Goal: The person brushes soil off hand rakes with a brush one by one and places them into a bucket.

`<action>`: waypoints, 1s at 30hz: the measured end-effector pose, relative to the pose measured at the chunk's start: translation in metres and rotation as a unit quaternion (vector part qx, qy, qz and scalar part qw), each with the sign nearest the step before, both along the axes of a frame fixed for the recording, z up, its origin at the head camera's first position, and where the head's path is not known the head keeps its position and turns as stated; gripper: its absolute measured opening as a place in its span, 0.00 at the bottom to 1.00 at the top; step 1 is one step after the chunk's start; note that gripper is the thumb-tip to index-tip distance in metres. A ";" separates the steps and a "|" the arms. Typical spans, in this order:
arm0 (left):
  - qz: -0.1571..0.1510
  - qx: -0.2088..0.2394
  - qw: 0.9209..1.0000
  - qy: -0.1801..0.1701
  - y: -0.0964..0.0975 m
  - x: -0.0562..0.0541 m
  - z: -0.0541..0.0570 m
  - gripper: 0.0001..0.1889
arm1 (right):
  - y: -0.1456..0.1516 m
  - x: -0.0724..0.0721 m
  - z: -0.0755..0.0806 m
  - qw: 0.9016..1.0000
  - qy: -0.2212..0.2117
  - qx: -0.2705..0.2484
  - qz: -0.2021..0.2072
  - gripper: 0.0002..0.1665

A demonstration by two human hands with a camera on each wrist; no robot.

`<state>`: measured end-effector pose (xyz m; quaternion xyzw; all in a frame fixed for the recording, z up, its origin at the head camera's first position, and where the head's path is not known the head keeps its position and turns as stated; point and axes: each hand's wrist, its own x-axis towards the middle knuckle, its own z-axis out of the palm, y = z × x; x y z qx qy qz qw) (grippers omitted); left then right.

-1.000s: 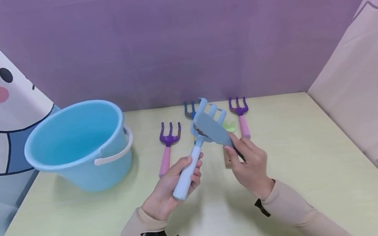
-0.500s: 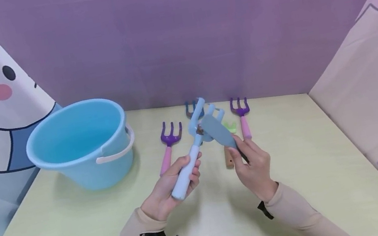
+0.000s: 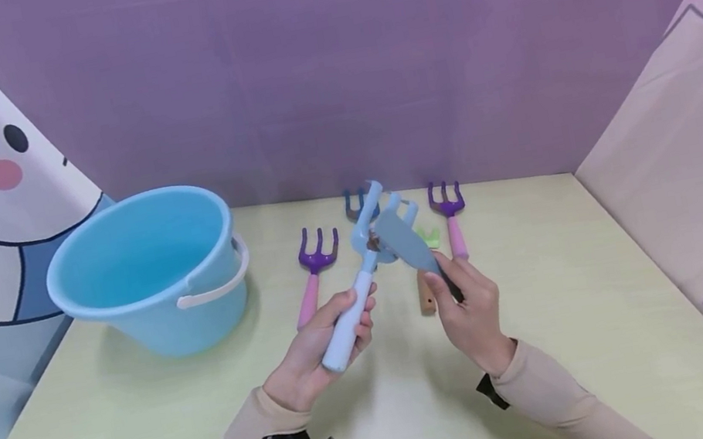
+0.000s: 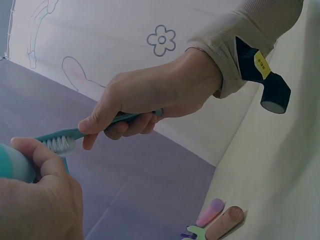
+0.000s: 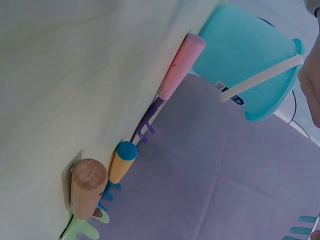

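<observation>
My left hand grips the pale blue handle of a toy hand rake, its tines pointing away over the table. A brown mark shows on the rake's head close to where the tines begin. My right hand holds a blue-grey brush by its dark handle, and the brush head overlaps the rake's head. White bristles show in the left wrist view, right beside the left hand's fingers. In the right wrist view only the rake's tines appear, at the lower right corner.
A light blue bucket with a white handle stands at left. Near the back wall lie two purple forks with pink handles, a blue fork and a green tool with a wooden handle. Printed side walls flank the table.
The brush head has shifted slightly down and right over the rake's head, uncovering more of the brown mark. The rake has turned a little; both hands keep their holds.
</observation>
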<state>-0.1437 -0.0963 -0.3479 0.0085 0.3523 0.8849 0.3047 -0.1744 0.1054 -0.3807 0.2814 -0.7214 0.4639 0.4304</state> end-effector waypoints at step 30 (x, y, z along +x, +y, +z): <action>-0.018 0.023 0.999 -0.027 0.002 -0.002 -0.001 0.17 | 0.002 -0.012 0.003 0.984 0.111 0.083 -0.115 0.19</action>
